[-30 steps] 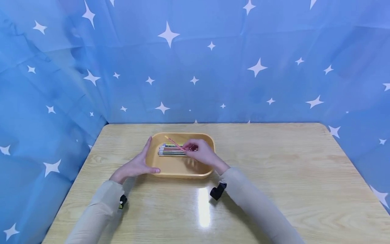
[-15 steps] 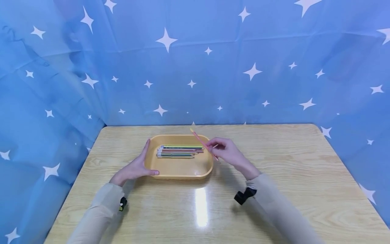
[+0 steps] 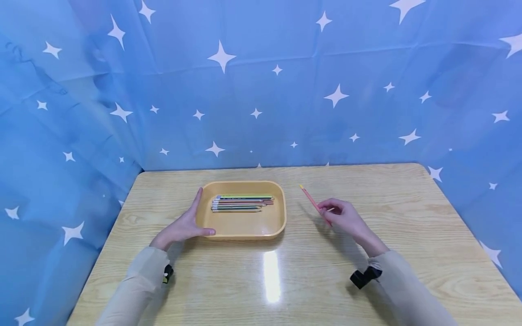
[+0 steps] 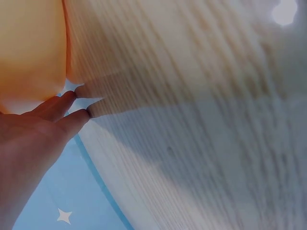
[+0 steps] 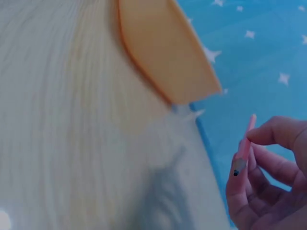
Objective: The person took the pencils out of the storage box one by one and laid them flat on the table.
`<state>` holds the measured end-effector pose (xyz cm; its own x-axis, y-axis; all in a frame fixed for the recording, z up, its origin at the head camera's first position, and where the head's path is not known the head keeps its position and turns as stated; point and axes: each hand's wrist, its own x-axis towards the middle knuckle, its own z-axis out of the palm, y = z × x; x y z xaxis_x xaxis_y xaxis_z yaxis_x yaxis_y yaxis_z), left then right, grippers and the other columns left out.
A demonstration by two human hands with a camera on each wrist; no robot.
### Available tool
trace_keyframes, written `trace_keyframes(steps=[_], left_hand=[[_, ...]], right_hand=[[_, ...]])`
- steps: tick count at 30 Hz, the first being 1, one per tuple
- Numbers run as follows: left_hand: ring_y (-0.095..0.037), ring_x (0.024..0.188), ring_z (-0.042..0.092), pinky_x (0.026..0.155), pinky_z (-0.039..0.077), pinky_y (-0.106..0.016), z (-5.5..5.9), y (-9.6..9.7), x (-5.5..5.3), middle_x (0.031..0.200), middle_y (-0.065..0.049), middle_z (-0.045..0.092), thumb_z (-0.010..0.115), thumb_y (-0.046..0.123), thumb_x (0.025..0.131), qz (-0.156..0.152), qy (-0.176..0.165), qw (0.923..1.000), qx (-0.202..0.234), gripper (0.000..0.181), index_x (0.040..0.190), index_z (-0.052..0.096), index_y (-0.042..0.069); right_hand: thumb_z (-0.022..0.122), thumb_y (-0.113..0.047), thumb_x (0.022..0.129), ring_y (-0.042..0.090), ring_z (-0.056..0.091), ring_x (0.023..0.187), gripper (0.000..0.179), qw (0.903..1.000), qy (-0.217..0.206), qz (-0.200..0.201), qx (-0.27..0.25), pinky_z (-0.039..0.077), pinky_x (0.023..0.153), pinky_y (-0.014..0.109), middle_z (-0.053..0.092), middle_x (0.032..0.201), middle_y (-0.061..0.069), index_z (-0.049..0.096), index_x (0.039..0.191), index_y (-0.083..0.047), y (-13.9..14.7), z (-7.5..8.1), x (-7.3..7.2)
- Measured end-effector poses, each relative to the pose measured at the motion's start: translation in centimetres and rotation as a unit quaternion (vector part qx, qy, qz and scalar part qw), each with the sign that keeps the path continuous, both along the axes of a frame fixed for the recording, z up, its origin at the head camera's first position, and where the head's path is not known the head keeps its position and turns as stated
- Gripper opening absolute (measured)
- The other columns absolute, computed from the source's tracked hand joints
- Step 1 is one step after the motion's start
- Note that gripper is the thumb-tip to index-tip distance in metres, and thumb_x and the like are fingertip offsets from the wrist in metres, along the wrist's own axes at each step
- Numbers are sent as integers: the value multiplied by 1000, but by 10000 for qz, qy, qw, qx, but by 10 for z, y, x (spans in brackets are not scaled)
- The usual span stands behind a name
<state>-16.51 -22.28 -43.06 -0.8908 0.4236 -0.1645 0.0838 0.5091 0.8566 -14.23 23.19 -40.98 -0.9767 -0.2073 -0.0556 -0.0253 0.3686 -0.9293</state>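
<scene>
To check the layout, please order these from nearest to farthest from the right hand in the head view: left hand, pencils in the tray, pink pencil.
1. Pink pencil: held in the right hand.
2. Pencils: inside the tray, left of that hand.
3. Left hand: at the tray's left end.

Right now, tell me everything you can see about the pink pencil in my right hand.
The pink pencil is slim and straight, with a yellow far end, perhaps an eraser. The right wrist view shows the near end sharpened: a pale cone, likely wood, with a dark point. Your right hand pinches it; nothing else visibly touches it. It slants above the table, right of the tray, yellow end pointing away from you.
</scene>
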Motion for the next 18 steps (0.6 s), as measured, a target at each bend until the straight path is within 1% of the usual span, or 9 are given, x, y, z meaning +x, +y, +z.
trace_keyframes(steps=[4, 8, 13, 18], left_hand=[[-41, 143, 2, 113, 7, -54, 0, 1, -1, 158, -18, -15, 84, 24, 75, 3, -26, 10000, -8, 131, 151, -22, 14], [-43, 143, 0, 113, 6, -55, 0, 0, -2, 157, -19, -17, 85, 24, 75, -96, 25, 9999, 123, 131, 151, -22, 12], [-42, 143, -1, 113, 6, -55, -2, -1, -3, 157, -17, -18, 85, 27, 74, -146, 39, 9997, 188, 132, 151, -21, 12], [-41, 143, -3, 113, 4, -55, -1, 0, 0, 157, -16, -19, 85, 26, 75, -109, 5, 9998, 152, 132, 151, -22, 15]], right_hand=[[60, -6, 95, 25, 57, 63, 22, 9994, -109, -215, 249, 46, 51, 27, 61, 81, 21, 61, 111, 9, 17, -11, 5], [59, -7, 95, 22, 57, 64, 23, 9980, -103, -383, 496, 47, 52, 28, 61, 82, 19, 61, 111, 10, 31, -19, 10], [59, -7, 94, 15, 55, 65, 23, 9941, -60, -667, 854, 45, 53, 26, 62, 84, 15, 61, 111, 9, 49, -22, 13], [59, -10, 95, 13, 56, 69, 24, 9867, 23, -969, 1302, 45, 53, 24, 62, 88, 14, 62, 110, 9, 67, -22, 15]])
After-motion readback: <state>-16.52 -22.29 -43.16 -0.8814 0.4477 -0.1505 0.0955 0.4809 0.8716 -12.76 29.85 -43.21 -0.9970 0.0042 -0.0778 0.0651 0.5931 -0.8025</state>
